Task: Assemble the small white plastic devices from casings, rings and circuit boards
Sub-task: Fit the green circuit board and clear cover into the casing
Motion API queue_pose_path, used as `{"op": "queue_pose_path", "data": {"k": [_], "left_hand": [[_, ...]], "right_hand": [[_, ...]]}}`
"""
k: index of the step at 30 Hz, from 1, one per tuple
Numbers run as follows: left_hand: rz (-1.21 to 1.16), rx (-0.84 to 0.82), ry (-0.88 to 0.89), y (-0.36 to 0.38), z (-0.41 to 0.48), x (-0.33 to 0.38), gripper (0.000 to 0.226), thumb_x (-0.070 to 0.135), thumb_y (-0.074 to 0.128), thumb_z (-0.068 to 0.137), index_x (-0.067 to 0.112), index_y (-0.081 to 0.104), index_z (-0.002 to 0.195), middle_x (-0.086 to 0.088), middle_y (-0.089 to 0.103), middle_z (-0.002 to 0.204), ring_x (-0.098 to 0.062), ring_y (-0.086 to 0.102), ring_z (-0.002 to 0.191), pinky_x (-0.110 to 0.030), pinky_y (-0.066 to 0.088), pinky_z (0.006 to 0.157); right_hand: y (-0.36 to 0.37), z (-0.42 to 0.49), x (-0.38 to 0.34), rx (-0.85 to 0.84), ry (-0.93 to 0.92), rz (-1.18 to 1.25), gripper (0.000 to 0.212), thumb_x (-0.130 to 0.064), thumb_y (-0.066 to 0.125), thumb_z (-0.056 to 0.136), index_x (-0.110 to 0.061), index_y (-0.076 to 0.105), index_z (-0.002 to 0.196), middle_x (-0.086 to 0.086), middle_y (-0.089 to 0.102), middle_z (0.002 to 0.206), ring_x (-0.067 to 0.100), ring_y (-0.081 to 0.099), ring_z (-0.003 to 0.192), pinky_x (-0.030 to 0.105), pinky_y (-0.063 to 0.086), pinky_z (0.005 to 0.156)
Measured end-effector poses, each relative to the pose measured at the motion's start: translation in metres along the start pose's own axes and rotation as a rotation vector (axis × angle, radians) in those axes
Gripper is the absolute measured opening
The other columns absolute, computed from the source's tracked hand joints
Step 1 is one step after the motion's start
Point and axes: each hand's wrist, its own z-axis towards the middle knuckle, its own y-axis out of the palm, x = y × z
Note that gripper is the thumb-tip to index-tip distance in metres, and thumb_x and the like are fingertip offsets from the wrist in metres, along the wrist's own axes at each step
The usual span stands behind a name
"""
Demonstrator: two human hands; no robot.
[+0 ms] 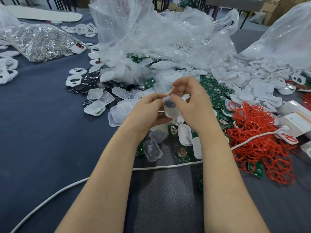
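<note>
Left hand point(148, 106), right hand point(190, 105) — fingers of both pinch one casing point(170, 109), mid-fit. Right of casing, rings point(255, 132) and circuit boards point(214, 95) lie heaped — bulk of assembly seemingly left.

Dark blue-grey tabletop point(42, 132), cardboard boxes point(276, 9) behind.

Casing point(170, 111) partly covered by fingers of left hand point(148, 113) and right hand point(190, 101); dark round part point(168, 104) inside it unidentifiable. Circuit boards point(182, 154): markings too small to read. White cable point(50, 197) cut by bottom edge; right plastic bag point(286, 34) cut by right edge
</note>
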Motion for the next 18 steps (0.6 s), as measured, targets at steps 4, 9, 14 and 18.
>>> {"op": "queue_pose_path", "data": {"k": [4,9,14,18], "left_hand": [[-0.027,0.028,0.008,0.0,0.001,0.0,0.027,0.004,0.039,0.099,0.015,0.063,0.093,-0.006,0.07,0.089,-0.013,0.069,0.068,-0.026,0.059,0.066],[-0.036,0.077,0.037,0.001,0.004,-0.001,0.022,0.007,0.043,0.1,0.015,0.062,0.096,-0.002,0.071,0.084,-0.01,0.069,0.067,-0.022,0.057,0.063],[-0.024,0.09,0.064,0.0,0.005,-0.003,0.022,0.008,0.042,0.1,0.016,0.062,0.098,0.0,0.072,0.082,-0.009,0.07,0.068,-0.022,0.056,0.063],[-0.031,0.105,0.075,-0.001,0.006,-0.004,0.024,0.008,0.04,0.101,0.018,0.061,0.097,-0.001,0.071,0.086,-0.009,0.07,0.068,-0.023,0.057,0.064]], "right_hand": [[-0.003,0.001,0.003,0.071,0.071,0.032,0.021,-0.004,0.055,0.09,-0.022,0.055,0.101,-0.009,0.064,0.089,0.009,0.06,0.086,0.015,0.044,0.074],[-0.009,0.002,0.011,0.081,0.175,-0.04,0.005,-0.016,0.061,0.089,-0.02,0.064,0.09,-0.011,0.059,0.077,-0.006,0.052,0.064,0.003,0.037,0.056],[-0.006,0.002,0.012,0.038,0.194,-0.074,0.007,-0.019,0.066,0.087,-0.021,0.063,0.081,-0.007,0.057,0.068,0.004,0.049,0.059,0.013,0.039,0.055],[-0.004,0.001,0.009,0.075,0.18,-0.053,0.013,-0.015,0.064,0.088,-0.023,0.06,0.078,-0.007,0.057,0.07,0.007,0.05,0.063,0.018,0.041,0.06]]}}
